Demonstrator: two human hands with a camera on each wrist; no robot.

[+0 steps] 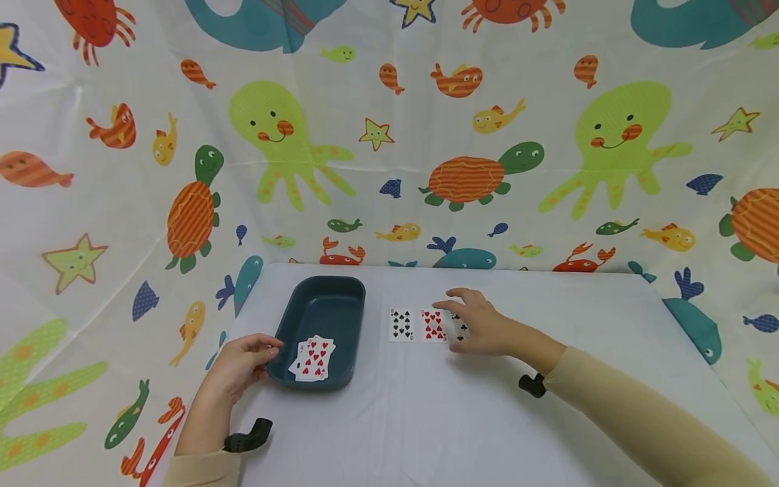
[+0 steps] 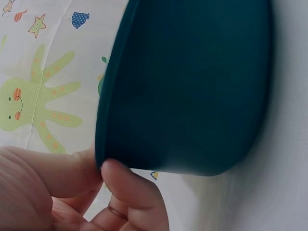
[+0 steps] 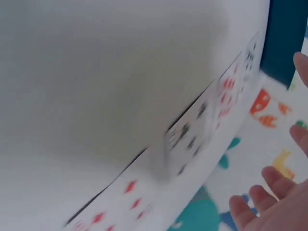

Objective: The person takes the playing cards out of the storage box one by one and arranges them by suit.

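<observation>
A dark teal tray (image 1: pixel 360 331) stands at the left of the table, several playing cards (image 1: pixel 317 356) in its near end, a heart card on top. My left hand (image 1: pixel 240 365) pinches its left rim between thumb and finger; the left wrist view shows the tray's outer wall (image 2: pixel 192 96) close up. Right of the tray, a row holds a spade card (image 1: pixel 402 325), a heart card (image 1: pixel 433 326) and a club card (image 1: pixel 460 330). Over the club card hovers my right hand (image 1: pixel 487 328), fingers spread and holding nothing. A diamond card (image 3: pixel 118 204), hidden in the head view, continues the row.
A white cloth (image 1: pixel 414 419) covers the table. Behind it hangs a curtain (image 1: pixel 389 223) printed with sea animals. A black wrist device (image 1: pixel 247 436) sits on the left wrist, and another (image 1: pixel 532 385) on the right.
</observation>
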